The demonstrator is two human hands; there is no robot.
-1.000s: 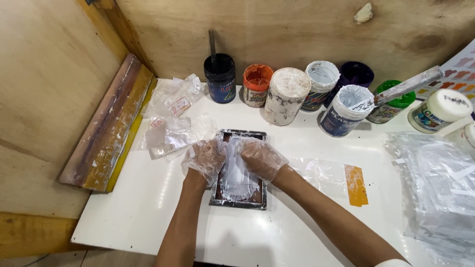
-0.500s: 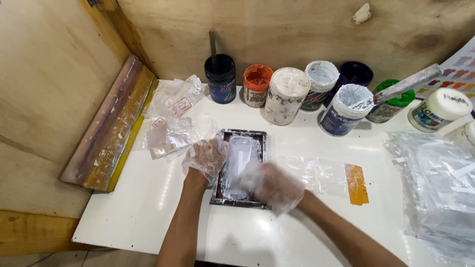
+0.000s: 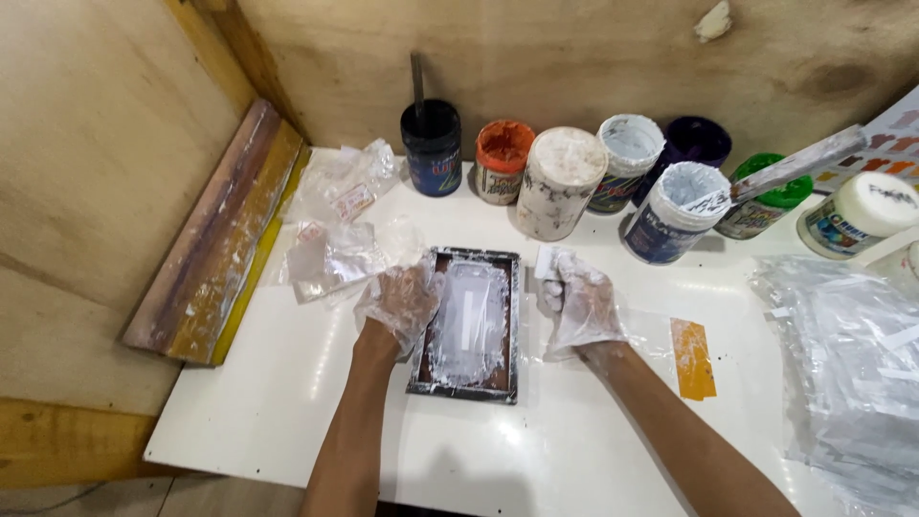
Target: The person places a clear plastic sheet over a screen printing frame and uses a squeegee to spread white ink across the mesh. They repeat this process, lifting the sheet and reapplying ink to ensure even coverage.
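My left hand (image 3: 402,304), in a thin clear glove, rests on the left rail of the small printing frame (image 3: 469,324), fingers laid flat and apart, pinning it rather than gripping it. The frame lies flat on the white desk (image 3: 287,402), its mesh smeared with white ink. My right hand (image 3: 579,304), gloved too, sits just right of the frame, and its grip is closed on a small white scraper piece (image 3: 548,260), pinched at the fingertips. To do this well, I judge I should keep the left hand pressing the rail so the frame cannot slide, hold the scraper tilted, and draw it evenly along the mesh without lifting midway. Behind the frame, along the wooden wall, I count eight paint jars: a black one with a stick in it (image 3: 431,144), an orange one (image 3: 503,158), a lidded white one (image 3: 555,182), an open whitish one (image 3: 627,148), a purple one (image 3: 694,144), a white-filled one (image 3: 675,206), a green one (image 3: 766,201) with one long spatula (image 3: 790,165) across it, and a capped cream one (image 3: 857,215). Left of the frame lie a few crumpled clear bags (image 3: 335,220) and one long squeegee (image 3: 215,239); right of it, one orange tab (image 3: 691,356) and one heap of clear sleeves (image 3: 842,364).
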